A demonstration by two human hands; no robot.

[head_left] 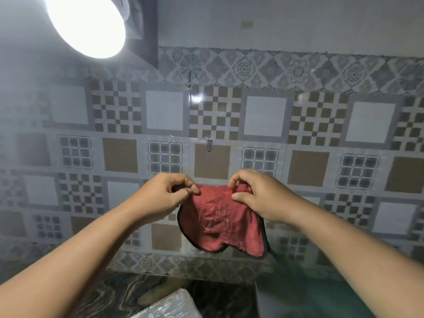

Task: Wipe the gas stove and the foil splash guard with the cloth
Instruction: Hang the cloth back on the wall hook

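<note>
Cloth point(220, 223) hangs between two raised hands in front of a patterned tiled wall point(263, 115). It is red with a dark stitched edge, and its face looks creased and streaked with pale marks. The left hand point(165, 196) pinches the cloth's upper left corner, its fingers point(195, 190) pressed together on the fabric with the thumb beneath them. The right hand point(257, 196) grips the upper right corner, fingers curled over the top edge and thumb pressed against the front, so both hands are clamped on the cloth. Between the two sets of fingers the top edge sags slightly; below them the cloth drapes free, its lower hem curling in two lobes well under the hands.

Just above the gap between the fingers, a small metal hook point(209, 144) is fixed on the wall, with a strip of clear tape beside it. Far up and to the left of the left fingers, a round lamp point(89, 24) glares brightly and washes out that side of the view. Below the hands, past both bare forearms, lies a dark marbled surface point(110, 294). Something crinkled and silvery point(169, 306) shows at the bottom edge, under the left fingers; whether it is the foil guard cannot be told. A teal shape point(298, 294) sits beneath the right forearm, too blurred to identify.
</note>
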